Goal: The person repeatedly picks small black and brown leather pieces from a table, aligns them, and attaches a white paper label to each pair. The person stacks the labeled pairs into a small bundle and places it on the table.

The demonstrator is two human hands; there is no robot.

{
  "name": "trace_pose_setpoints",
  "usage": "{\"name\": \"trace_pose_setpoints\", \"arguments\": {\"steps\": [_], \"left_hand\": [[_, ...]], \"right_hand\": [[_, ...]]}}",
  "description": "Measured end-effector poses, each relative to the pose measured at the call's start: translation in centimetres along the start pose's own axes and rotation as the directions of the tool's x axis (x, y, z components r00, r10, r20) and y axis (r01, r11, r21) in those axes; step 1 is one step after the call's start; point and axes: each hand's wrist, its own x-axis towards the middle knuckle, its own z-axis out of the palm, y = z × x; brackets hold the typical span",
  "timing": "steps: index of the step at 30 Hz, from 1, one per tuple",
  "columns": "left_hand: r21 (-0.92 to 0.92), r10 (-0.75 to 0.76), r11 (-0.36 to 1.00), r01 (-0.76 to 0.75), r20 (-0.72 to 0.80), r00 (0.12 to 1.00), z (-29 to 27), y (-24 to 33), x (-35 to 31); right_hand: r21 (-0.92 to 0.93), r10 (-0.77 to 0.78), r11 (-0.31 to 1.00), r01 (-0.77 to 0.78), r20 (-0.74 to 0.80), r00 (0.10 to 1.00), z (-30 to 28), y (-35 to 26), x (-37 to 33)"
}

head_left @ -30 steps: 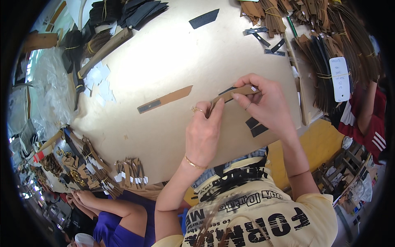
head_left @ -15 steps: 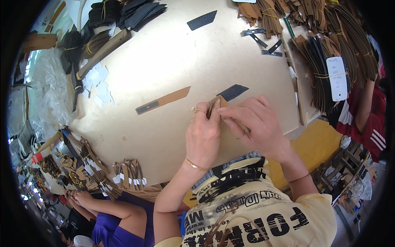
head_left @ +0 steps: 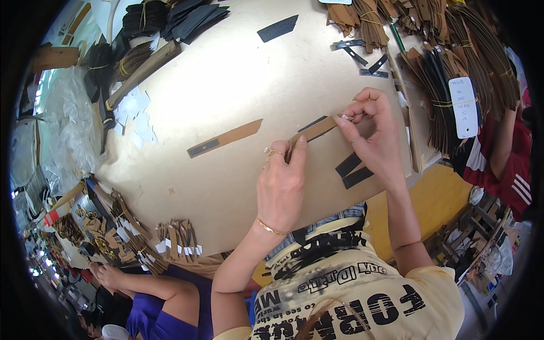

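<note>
A long brown leather strip (head_left: pixel 318 128) slants up to the right between my two hands, a little above the table. My left hand (head_left: pixel 280 184) is closed, its thumb and fingers pinching the lower left end. My right hand (head_left: pixel 375 136) pinches at the upper right end, thumb against the strip; a tiny whitish bit shows at its fingertips. Partly hidden behind the strip lies a black piece (head_left: pixel 309 123). Below my right wrist are two dark pieces (head_left: pixel 356 177). Left of my hands lies another brown strip (head_left: pixel 241 134) with a dark patch (head_left: pixel 203 148) on one end.
A black slanted piece (head_left: pixel 277 28) and small dark strips with holes (head_left: pixel 374 72) lie at the far side. Tied brown and black strip bundles (head_left: pixel 439 107) line the right edge. At left are a hammer (head_left: pixel 144 73), white paper bits (head_left: pixel 139 119) and a plastic bag (head_left: pixel 71 124). Other people sit nearby.
My right hand has moved up and right, away from my left hand, along the strip. More of the strip and the dark pieces below now show. My left hand has stayed.
</note>
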Motion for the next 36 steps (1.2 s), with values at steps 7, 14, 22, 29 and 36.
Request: {"name": "trace_pose_setpoints", "arguments": {"steps": [7, 14, 22, 29, 36], "left_hand": [[0.022, 0.005, 1.000, -0.006, 0.004, 1.000, 0.0, -0.1, -0.1], [0.033, 0.023, 0.999, -0.022, -0.012, 1.000, 0.1, -0.2, -0.1], [0.061, 0.009, 0.998, -0.009, 0.013, 1.000, 0.4, -0.3, -0.3], [-0.369, -0.047, 0.926, 0.084, 0.108, 0.993, -1.5, -1.2, 0.7], [-0.480, -0.165, 0.864, 0.153, 0.016, 0.986, -1.9, -0.6, 0.9]], "right_hand": [[-0.015, -0.013, 1.000, 0.013, -0.002, 1.000, 0.1, 0.0, 0.1], [-0.015, 0.017, 1.000, -0.017, 0.037, 0.999, 0.1, -0.3, 0.0], [-0.438, -0.322, 0.843, 0.311, 0.052, 0.945, 0.5, -0.1, -0.9], [-0.743, -0.444, 0.536, 0.402, 0.157, 0.882, 1.1, -1.9, -3.2], [-0.298, -0.358, 0.875, 0.381, 0.129, 0.925, 3.9, -3.5, -3.4]]}}
